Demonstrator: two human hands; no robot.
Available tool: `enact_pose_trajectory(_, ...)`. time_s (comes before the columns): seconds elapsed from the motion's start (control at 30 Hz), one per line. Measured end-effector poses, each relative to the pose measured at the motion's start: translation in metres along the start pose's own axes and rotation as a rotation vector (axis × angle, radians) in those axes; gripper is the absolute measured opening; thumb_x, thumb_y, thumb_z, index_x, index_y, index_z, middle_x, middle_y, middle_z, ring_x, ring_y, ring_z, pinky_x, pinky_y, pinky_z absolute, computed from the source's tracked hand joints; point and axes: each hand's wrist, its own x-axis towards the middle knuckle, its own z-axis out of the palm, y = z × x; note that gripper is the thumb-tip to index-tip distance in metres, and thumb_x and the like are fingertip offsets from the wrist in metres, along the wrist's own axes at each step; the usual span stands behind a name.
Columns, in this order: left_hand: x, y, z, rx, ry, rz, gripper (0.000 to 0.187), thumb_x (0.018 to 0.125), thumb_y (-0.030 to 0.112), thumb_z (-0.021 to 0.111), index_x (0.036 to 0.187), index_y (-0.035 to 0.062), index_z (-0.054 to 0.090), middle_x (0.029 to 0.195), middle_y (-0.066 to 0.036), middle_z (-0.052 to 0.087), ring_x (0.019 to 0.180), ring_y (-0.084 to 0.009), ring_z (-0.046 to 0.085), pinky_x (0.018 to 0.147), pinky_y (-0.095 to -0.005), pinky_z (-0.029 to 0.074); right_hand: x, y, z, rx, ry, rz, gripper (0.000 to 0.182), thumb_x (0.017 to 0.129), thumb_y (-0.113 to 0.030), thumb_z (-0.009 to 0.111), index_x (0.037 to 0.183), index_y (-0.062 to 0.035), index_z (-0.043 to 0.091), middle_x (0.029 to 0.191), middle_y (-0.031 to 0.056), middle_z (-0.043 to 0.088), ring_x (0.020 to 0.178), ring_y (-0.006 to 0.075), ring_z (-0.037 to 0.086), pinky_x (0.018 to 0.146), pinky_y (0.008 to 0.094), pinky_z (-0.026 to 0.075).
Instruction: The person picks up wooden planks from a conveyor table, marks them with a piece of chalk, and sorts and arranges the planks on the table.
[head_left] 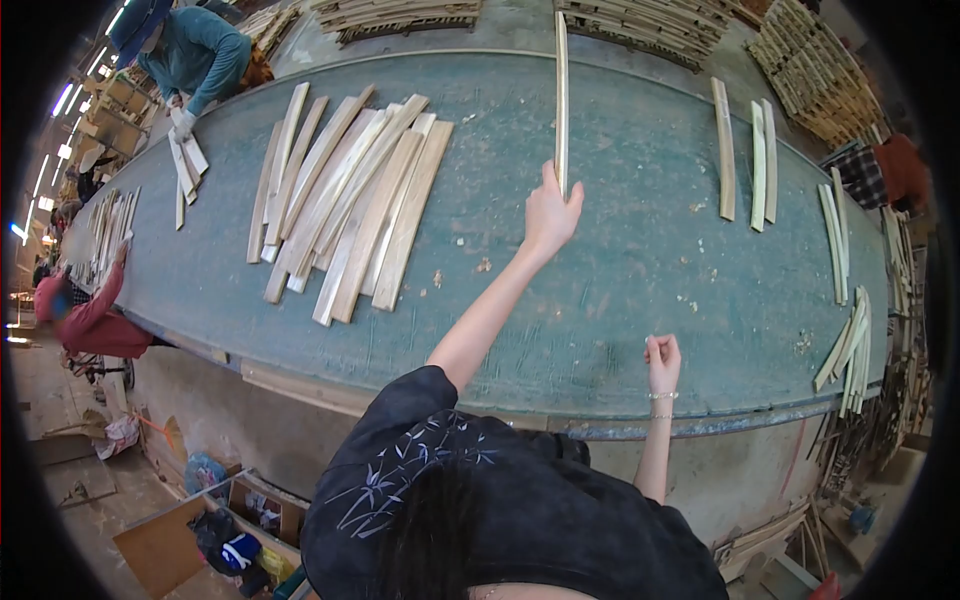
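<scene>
My left hand is stretched far out over the green table and grips the near end of a long thin wooden slat. The slat runs straight away from me towards the table's far edge. My right hand is closed in a fist with nothing visible in it, close to the table's near edge, and a bracelet sits on its wrist. A big loose pile of wider slats lies left of my left hand.
Single slats and a pair lie at the right, with more slats at the right end. A gloved person in teal handles slats at the far left, and one in red sits by the left edge. Slat stacks stand beyond the table. Boxes sit on the floor.
</scene>
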Motion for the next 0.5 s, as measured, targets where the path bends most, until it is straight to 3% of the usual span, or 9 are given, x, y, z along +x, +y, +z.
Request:
enact_pose_trajectory(0.2, 0.015, 0.005, 0.004, -0.201, 0.043, -0.054, 0.043, 0.081, 0.032, 0.045, 0.114, 0.0048, 0.037, 0.084, -0.020, 0.056, 0.079, -0.0357, 0.054, 0.067, -0.0413, 0.042, -0.006, 0.010, 0.004, 0.031, 0.024, 0.059, 0.017, 0.081, -0.014, 0.053, 0.070, -0.0065, 0.042, 0.056, -0.0018, 0.046, 0.050, 0.0034, 0.042, 0.045, 0.0165, 0.033)
enact_pose_trajectory(0.27, 0.000, 0.003, 0.000, -0.270, 0.057, -0.018, 0.048, 0.081, 0.033, 0.047, 0.117, 0.0046, 0.036, 0.099, -0.017, 0.053, 0.084, -0.0324, 0.054, 0.069, -0.0386, 0.042, -0.008, 0.006, 0.013, 0.024, 0.004, 0.097, 0.017, 0.081, -0.012, 0.053, 0.070, -0.0064, 0.042, 0.056, -0.0016, 0.047, 0.050, 0.0038, 0.042, 0.045, 0.0170, 0.033)
enact_pose_trajectory(0.3, -0.006, 0.002, -0.002, -0.270, 0.053, -0.023, 0.048, 0.081, 0.033, 0.047, 0.117, 0.0046, 0.036, 0.099, -0.017, 0.053, 0.084, -0.0324, 0.054, 0.069, -0.0386, 0.042, -0.006, 0.007, 0.018, 0.021, 0.005, 0.102, 0.017, 0.081, -0.012, 0.053, 0.070, -0.0064, 0.042, 0.056, -0.0016, 0.047, 0.050, 0.0038, 0.042, 0.045, 0.0170, 0.033)
enact_pose_trajectory(0.37, -0.019, 0.000, -0.006, -0.230, 0.250, 0.048, 0.049, 0.078, 0.031, 0.054, 0.115, 0.0040, 0.039, 0.098, -0.014, 0.052, 0.081, -0.0283, 0.055, 0.068, -0.0358, 0.043, -0.004, 0.010, 0.028, 0.042, -0.051, 0.098, 0.016, 0.081, -0.012, 0.053, 0.071, -0.0061, 0.042, 0.056, -0.0015, 0.047, 0.050, 0.0042, 0.042, 0.046, 0.0172, 0.034)
enact_pose_trajectory(0.5, -0.037, 0.014, -0.037, -0.212, 0.241, 0.147, 0.048, 0.073, 0.027, 0.061, 0.111, 0.0031, 0.045, 0.092, -0.011, 0.052, 0.078, -0.0248, 0.055, 0.066, -0.0327, 0.044, -0.001, 0.003, 0.047, 0.049, -0.107, 0.091, 0.016, 0.081, -0.012, 0.053, 0.071, -0.0058, 0.042, 0.057, -0.0013, 0.048, 0.050, 0.0043, 0.043, 0.045, 0.0171, 0.034)
